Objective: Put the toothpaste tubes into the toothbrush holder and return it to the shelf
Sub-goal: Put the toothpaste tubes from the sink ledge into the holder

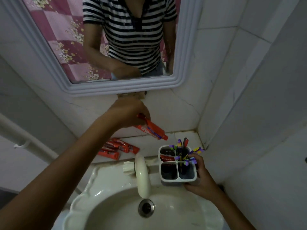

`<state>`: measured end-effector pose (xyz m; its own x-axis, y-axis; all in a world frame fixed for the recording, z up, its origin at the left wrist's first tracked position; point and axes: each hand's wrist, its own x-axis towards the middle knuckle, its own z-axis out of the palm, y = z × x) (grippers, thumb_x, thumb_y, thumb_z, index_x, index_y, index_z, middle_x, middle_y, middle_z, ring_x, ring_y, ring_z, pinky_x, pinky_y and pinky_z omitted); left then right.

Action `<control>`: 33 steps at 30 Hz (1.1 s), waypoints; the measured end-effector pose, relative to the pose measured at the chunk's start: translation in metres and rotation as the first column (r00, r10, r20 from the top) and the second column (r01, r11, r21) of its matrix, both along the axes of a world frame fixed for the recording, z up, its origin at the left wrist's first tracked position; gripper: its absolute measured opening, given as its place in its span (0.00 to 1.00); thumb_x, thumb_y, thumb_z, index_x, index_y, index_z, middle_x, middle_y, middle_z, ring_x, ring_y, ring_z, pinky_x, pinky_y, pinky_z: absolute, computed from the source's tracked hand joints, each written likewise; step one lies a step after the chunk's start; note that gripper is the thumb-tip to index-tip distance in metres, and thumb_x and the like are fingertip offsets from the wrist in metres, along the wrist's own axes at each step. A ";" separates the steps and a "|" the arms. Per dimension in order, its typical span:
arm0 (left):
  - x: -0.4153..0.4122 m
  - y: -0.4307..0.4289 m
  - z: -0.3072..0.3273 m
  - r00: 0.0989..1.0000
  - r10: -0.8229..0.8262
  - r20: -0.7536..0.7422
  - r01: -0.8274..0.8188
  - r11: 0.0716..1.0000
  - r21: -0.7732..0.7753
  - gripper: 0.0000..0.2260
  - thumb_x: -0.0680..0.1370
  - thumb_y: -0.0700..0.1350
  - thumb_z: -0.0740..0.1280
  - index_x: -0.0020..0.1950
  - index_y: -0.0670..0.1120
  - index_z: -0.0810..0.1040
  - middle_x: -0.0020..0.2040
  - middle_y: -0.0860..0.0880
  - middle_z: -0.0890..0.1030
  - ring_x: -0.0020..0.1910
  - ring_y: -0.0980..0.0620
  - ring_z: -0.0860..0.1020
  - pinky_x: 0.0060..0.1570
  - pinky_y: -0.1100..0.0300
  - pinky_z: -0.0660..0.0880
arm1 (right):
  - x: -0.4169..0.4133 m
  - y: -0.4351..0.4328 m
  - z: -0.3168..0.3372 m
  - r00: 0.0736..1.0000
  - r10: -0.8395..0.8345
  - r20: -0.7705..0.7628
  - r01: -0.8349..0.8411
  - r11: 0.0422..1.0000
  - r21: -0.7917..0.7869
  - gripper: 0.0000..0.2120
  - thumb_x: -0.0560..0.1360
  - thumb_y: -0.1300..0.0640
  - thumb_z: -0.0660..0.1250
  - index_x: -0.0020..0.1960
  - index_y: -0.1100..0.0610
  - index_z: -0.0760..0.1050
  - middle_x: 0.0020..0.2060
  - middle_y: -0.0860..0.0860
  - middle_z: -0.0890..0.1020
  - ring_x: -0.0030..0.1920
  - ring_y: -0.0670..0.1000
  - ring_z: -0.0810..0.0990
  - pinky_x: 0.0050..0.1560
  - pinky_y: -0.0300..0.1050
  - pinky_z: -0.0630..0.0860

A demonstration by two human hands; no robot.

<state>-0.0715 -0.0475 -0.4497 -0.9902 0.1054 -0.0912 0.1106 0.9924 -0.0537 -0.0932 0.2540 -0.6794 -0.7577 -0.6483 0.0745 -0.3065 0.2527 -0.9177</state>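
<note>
My left hand [127, 113] grips a red toothpaste tube [153, 130] by its flat end, cap pointing down and right, in the air above the shelf. A white toothbrush holder [177, 177] with several compartments is held over the sink's right rim by my right hand [201, 176]. Several purple and yellow toothbrushes [182, 151] stand in its far right compartment. One red Colgate tube [167, 158] lies in its far left compartment. More red toothpaste tubes [116, 149] lie side by side on the tiled shelf [149, 143].
A cream tap [142, 175] reaches over the white sink [174, 211], just left of the holder. A framed mirror [116, 87] hangs above the shelf. Tiled walls close in on the right. A white pipe [25, 140] runs along the left wall.
</note>
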 end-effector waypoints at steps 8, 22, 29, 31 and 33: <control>-0.015 0.078 -0.020 0.976 -0.176 0.132 0.205 0.944 -0.259 0.07 0.75 0.44 0.69 0.37 0.45 0.80 0.34 0.50 0.81 0.35 0.51 0.77 0.34 0.59 0.68 | 0.000 0.000 0.004 0.999 0.021 -0.032 -0.021 1.000 0.013 0.50 0.63 0.75 0.77 0.68 0.37 0.58 0.60 0.34 0.76 0.62 0.43 0.78 0.60 0.34 0.75; -0.014 0.072 -0.075 0.975 -0.160 0.151 0.120 0.962 0.246 0.06 0.71 0.44 0.73 0.46 0.45 0.83 0.44 0.49 0.84 0.37 0.53 0.73 0.41 0.59 0.72 | 0.001 -0.001 -0.002 1.000 0.007 -0.028 -0.007 1.000 0.003 0.49 0.62 0.71 0.78 0.69 0.38 0.58 0.61 0.37 0.76 0.62 0.45 0.78 0.60 0.40 0.77; -0.005 0.049 -0.097 0.988 -0.063 0.144 -0.005 0.901 0.434 0.11 0.72 0.52 0.72 0.51 0.49 0.84 0.46 0.51 0.87 0.43 0.54 0.83 0.45 0.58 0.79 | 0.000 0.000 -0.003 0.999 0.019 -0.046 -0.019 1.000 0.001 0.53 0.62 0.72 0.80 0.68 0.33 0.57 0.62 0.36 0.75 0.62 0.44 0.78 0.59 0.34 0.75; 0.002 0.024 -0.093 0.987 0.062 0.150 -0.134 0.830 0.542 0.13 0.75 0.55 0.69 0.56 0.50 0.82 0.53 0.51 0.85 0.49 0.54 0.82 0.50 0.58 0.78 | -0.001 0.001 -0.002 0.999 0.026 -0.042 -0.026 1.000 0.000 0.52 0.63 0.74 0.80 0.68 0.34 0.58 0.63 0.36 0.75 0.63 0.44 0.77 0.60 0.34 0.75; 0.011 -0.009 -0.105 0.964 0.228 0.135 -0.265 0.848 0.459 0.12 0.79 0.51 0.65 0.59 0.50 0.80 0.59 0.50 0.82 0.55 0.51 0.79 0.52 0.57 0.74 | -0.001 0.001 -0.002 0.999 0.030 -0.031 -0.030 1.000 -0.008 0.52 0.63 0.75 0.79 0.69 0.35 0.58 0.63 0.37 0.75 0.64 0.44 0.77 0.61 0.34 0.74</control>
